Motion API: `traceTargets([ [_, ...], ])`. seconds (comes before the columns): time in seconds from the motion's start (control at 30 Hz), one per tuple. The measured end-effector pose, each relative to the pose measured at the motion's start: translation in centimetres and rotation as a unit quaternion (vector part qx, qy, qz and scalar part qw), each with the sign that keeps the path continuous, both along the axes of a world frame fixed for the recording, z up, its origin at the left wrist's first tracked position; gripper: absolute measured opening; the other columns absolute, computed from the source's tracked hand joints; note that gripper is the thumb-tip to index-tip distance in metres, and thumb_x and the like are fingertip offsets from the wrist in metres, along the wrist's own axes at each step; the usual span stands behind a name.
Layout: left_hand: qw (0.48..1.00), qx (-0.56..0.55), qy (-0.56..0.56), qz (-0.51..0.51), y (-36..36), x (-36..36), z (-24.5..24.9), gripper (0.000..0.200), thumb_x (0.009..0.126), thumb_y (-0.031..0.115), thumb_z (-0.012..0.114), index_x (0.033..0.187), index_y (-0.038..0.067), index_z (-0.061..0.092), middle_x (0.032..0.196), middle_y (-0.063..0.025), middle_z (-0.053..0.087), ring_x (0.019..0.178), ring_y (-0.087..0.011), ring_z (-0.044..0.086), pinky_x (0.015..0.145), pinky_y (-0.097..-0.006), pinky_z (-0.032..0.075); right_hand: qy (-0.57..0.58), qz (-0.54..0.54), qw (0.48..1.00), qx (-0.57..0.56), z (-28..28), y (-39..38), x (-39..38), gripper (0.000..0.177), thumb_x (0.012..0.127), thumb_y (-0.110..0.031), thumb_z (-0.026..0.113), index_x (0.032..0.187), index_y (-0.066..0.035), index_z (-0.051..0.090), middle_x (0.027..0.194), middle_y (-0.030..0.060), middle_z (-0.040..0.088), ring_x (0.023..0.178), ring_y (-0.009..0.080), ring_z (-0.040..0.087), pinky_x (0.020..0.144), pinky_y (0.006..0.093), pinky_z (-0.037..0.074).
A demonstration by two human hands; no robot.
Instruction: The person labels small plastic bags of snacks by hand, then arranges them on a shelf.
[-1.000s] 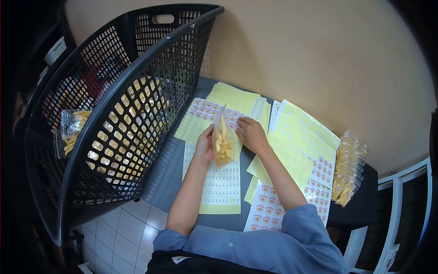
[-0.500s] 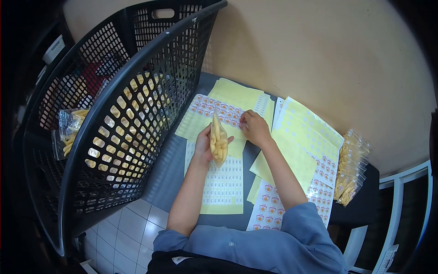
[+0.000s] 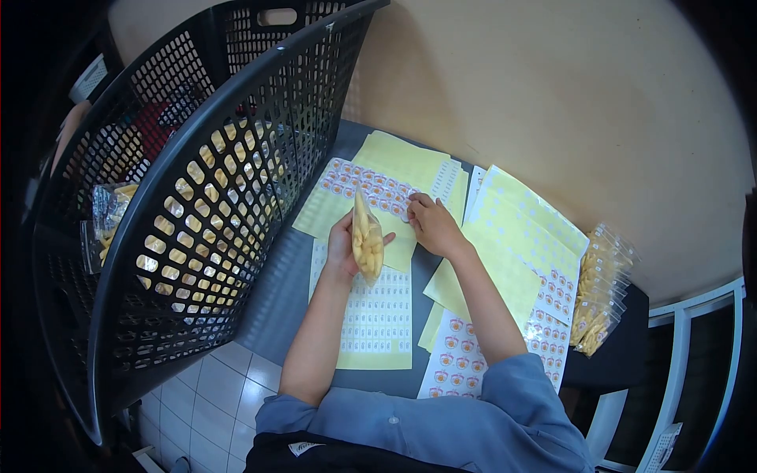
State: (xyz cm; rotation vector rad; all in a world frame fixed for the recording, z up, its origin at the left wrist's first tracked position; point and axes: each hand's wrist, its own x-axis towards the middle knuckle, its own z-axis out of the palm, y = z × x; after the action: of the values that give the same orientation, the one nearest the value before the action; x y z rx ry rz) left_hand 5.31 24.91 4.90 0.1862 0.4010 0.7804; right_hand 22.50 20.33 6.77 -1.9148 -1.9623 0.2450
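Note:
My left hand is wrapped round a clear bag of pale yellow sticks, held upright over the sheets. To its right, my right hand has its fingertips bent together at the right end of a sheet of round pink and orange stickers. Whether a sticker is between those fingertips is too small to tell. Below the bag lies a sheet of small printed white labels on a yellow backing.
A tall black basket holding bags stands at the left. Yellow backing sheets and more round stickers lie at the right. Several filled bags are stacked at the far right. A wall rises behind.
The whole view has shifted slightly, with things now a little further left. My hands keep nearly the same pose. A bit of an arm now shows behind the basket at the far left.

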Motion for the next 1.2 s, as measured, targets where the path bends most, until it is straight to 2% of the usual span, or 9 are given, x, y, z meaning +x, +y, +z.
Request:
traceTargets([
  [0.17,1.0,0.001,0.017,0.005,0.0,0.1,0.0,0.011,0.081,0.014,0.035,0.08,0.01,0.046,0.069,-0.0029,0.052,0.072,-0.0133,0.052,0.089,-0.0562,0.031,0.039,0.056,0.995,-0.078,0.3,0.2,1.0,0.011,0.077,-0.009,0.043,0.082,-0.001,0.049,0.12,0.0155,0.039,0.115,0.0294,0.033,0.098,0.0487,0.019],
  [0.4,0.997,0.06,0.021,-0.031,-0.5,0.0,0.3,0.021,0.085,0.021,0.034,0.091,0.006,0.049,0.074,-0.0051,0.053,0.076,-0.0166,0.053,0.087,-0.0496,0.037,0.12,0.042,0.972,-0.196,2.4,0.8,2.2,0.007,0.078,-0.008,0.041,0.079,-0.003,0.045,0.116,0.0153,0.044,0.109,0.0239,0.042,0.096,0.0401,0.026],
  [0.47,0.997,0.057,0.042,-0.012,-0.5,0.5,0.2,0.024,0.086,0.023,0.033,0.093,0.006,0.049,0.079,-0.0057,0.054,0.079,-0.017,0.054,0.087,-0.0461,0.038,0.407,0.047,0.905,-0.116,1.4,0.9,2.9,0.006,0.077,-0.007,0.044,0.079,-0.002,0.046,0.112,0.0146,0.049,0.101,0.0201,0.047,0.09,0.0335,0.033],
  [0.63,0.992,0.093,0.073,0.053,-1.2,0.8,1.6,0.024,0.086,0.025,0.042,0.093,0.004,0.05,0.086,-0.0066,0.055,0.089,-0.018,0.053,0.079,-0.0295,0.043,0.526,0.021,0.845,0.095,2.6,-0.6,1.3,0.005,0.076,-0.003,0.049,0.079,-0.001,0.046,0.108,0.014,0.049,0.105,0.0195,0.045,0.088,0.0297,0.036],
  [0.73,0.988,0.126,0.076,0.052,-1.8,0.8,3.0,0.024,0.086,0.025,0.042,0.09,0.004,0.051,0.087,-0.0072,0.055,0.091,-0.0195,0.053,0.079,-0.0315,0.043,0.548,-0.028,0.821,0.156,3.9,-2.1,0.0,0.007,0.078,-0.002,0.051,0.082,-0.001,0.045,0.105,0.013,0.05,0.098,0.0167,0.049,0.083,0.0274,0.039],
  [0.93,0.991,0.096,0.078,0.05,-3.1,0.6,5.2,0.023,0.087,0.024,0.039,0.09,0.003,0.048,0.085,-0.0082,0.056,0.088,-0.0203,0.054,0.078,-0.0328,0.044,0.588,-0.104,0.783,0.171,5.5,-5.5,-2.4,0.02,0.08,-0.008,0.05,0.098,-0.005,0.042,0.102,0.008,0.047,0.093,0.0165,0.051,0.078,0.0279,0.041],
  [0.97,0.991,0.098,0.076,0.049,-3.1,0.5,5.3,0.023,0.087,0.024,0.039,0.09,0.003,0.048,0.085,-0.0082,0.056,0.088,-0.0203,0.054,0.078,-0.0328,0.044,0.641,-0.085,0.741,0.18,6.2,-6.2,-3.0,0.04,0.075,-0.005,0.058,0.108,-0.005,0.036,0.103,0.0093,0.044,0.09,0.0182,0.053,0.076,0.0286,0.043],
  [1.1,0.96,0.25,0.079,0.096,-3.9,-0.8,6.9,0.022,0.089,0.022,0.035,0.088,0.003,0.047,0.085,-0.0086,0.056,0.086,-0.019,0.055,0.077,-0.0317,0.044,0.505,-0.056,0.828,0.238,8.4,-8.3,-6.5,0.08,0.07,-0.005,0.063,0.129,-0.011,0.01,0.106,0.0127,0.042,0.09,0.0217,0.053,0.072,0.0282,0.047],
  [1.2,0.94,0.298,0.104,0.127,-5.1,-2.3,8.6,0.022,0.089,0.022,0.034,0.091,0.003,0.046,0.088,-0.0095,0.056,0.087,-0.0187,0.054,0.077,-0.0297,0.044,0.555,-0.023,0.812,0.182,8.8,-9.1,-8.7,0.087,0.069,-0.002,0.064,0.13,-0.011,0.002,0.105,0.0149,0.044,0.088,0.0203,0.053,0.071,0.0278,0.047],
])
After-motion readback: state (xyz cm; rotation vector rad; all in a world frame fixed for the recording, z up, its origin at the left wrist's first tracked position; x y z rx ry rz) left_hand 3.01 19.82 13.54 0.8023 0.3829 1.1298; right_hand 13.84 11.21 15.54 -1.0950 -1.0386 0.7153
